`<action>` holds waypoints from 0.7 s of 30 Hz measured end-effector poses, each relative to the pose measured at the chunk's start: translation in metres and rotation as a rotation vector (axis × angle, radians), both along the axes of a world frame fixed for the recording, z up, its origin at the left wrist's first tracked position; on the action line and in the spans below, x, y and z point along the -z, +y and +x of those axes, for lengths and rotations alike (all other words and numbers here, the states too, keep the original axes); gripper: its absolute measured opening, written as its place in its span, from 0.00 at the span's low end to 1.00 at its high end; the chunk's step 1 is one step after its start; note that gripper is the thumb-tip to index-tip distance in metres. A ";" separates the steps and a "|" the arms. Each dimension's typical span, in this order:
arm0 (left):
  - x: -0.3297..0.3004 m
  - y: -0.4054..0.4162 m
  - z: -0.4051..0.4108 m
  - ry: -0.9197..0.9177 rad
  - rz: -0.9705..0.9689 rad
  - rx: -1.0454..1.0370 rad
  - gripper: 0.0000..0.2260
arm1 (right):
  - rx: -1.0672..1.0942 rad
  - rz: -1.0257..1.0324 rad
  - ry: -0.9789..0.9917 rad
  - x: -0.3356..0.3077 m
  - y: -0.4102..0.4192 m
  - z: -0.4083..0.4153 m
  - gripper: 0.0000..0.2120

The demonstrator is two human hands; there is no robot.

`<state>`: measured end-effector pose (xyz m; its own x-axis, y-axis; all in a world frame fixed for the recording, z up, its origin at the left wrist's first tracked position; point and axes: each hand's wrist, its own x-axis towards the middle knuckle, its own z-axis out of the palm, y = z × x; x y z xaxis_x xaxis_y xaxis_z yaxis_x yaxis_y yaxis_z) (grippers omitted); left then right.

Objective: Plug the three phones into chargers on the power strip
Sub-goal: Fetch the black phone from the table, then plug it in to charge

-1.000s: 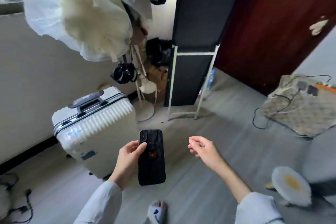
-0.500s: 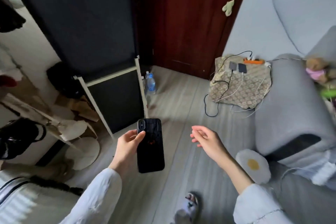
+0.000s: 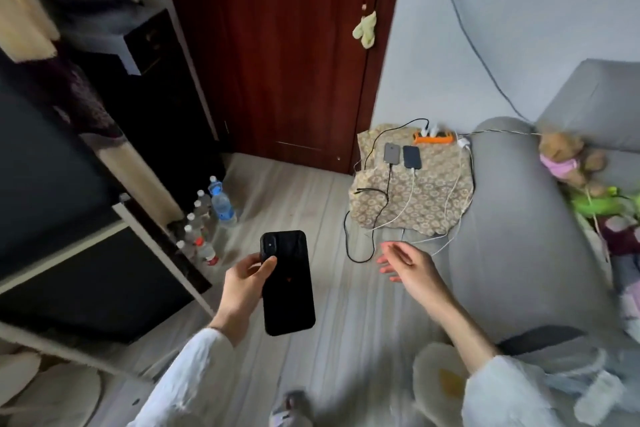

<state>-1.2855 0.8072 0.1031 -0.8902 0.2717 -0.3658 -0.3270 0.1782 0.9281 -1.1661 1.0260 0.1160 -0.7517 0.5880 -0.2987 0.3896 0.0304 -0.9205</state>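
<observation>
The view had swung nearer the orange plastic power strip (image 3: 433, 138) at one o'clock. The left hand (image 3: 242, 284) gripped a glossy black phone (image 3: 288, 282); the right hand (image 3: 410, 265) hung empty, fingers (image 3: 389, 249) spread.

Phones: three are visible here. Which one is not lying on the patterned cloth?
The black phone, held in the left hand above the floor. The grey phone and dark blue phone lie side by side on the patterned cloth.
</observation>
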 end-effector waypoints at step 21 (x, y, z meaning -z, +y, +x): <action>0.062 0.421 -0.264 -0.157 -0.080 0.211 0.05 | 0.253 -0.135 -0.154 0.064 0.416 -0.216 0.06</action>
<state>-1.5496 1.2278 0.0416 -0.7476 0.4102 -0.5223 -0.4134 0.3280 0.8494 -1.3817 1.4416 0.0518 -0.5265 0.6980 -0.4854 0.5037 -0.2038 -0.8395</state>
